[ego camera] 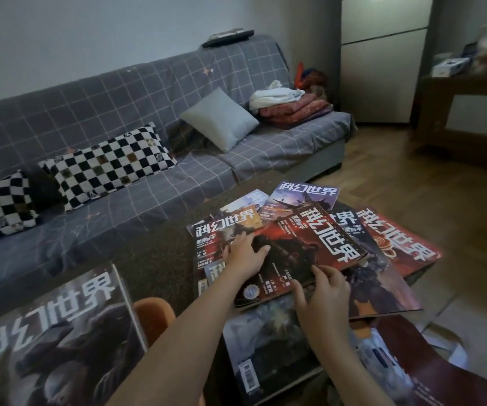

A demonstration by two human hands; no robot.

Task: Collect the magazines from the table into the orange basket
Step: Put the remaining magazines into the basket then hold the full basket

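Several magazines lie fanned and overlapping on the dark table [160, 259]. On top is a red-and-black magazine [304, 250]. My left hand [243, 254] lies flat on its left part, fingers spread. My right hand [324, 291] pinches its near edge, thumb on top and fingers under. A red magazine [400, 244] lies at the right, a bluish one [301, 197] at the far side, a grey one [265, 344] nearest me. At lower left, another magazine [51, 341] stands in the orange basket [153, 316], only part of whose rim shows.
Behind the table stretches a grey checked sofa [119, 118] with checkered pillows [104, 165], a grey cushion [221, 118] and folded blankets [292, 108]. A white fridge [383, 54] and a wooden cabinet [468, 118] stand at the right. Wood floor [412, 177] lies beyond.
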